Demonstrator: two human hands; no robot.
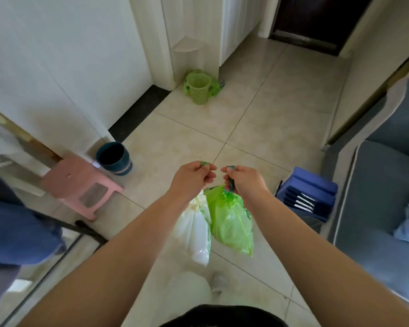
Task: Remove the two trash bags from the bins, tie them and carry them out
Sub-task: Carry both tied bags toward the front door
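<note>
Here both bags (229, 223) hang below the hands (194, 177) — gripped.

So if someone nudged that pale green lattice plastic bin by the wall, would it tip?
Probably easily. The pale green lattice plastic bin looks thin-walled and full of holes, so likely light. It stands taller than wide and narrows toward its base. The tiled floor looks smooth, so it might slide first.

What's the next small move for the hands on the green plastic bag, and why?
Probably cross the two pinched ends and pull them into a knot. The left hand and right hand each pinch an end of the translucent green plastic trash bag, held close together above it, and no finished knot shows. The white plastic bag hangs beside it.
</note>
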